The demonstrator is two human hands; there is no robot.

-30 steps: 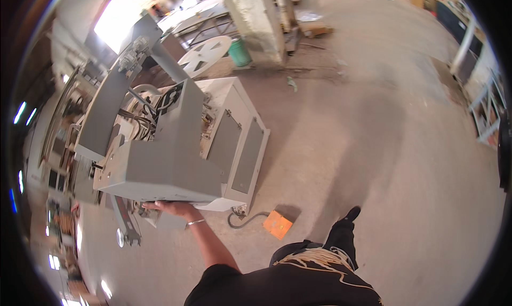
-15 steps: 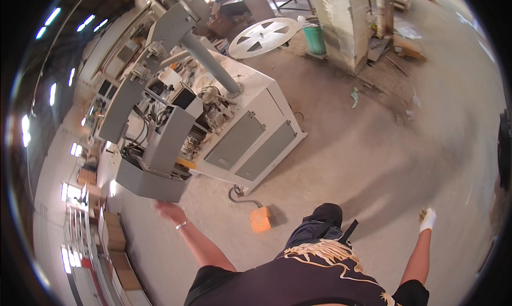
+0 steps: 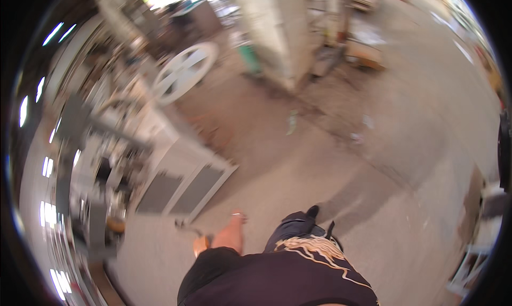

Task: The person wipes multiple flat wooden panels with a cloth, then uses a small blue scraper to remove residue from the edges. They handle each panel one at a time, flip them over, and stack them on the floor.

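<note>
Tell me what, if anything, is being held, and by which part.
It cannot be told: the left hand is blurred and mostly hidden, with nothing seen in its grip, and the right hand is out of view.

Machine point(image 3: 160, 191): white cabinet, two grey side panels, motion-blurred, standing on floor, left of frame. Orange box point(image 3: 200, 245): on floor, lower left of centre, dark cable toward cabinet.

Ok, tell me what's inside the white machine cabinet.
Only the outside of the white cabinet shows: two grey panels cover much of the side facing the camera, so whatever is inside cannot be seen.
</note>
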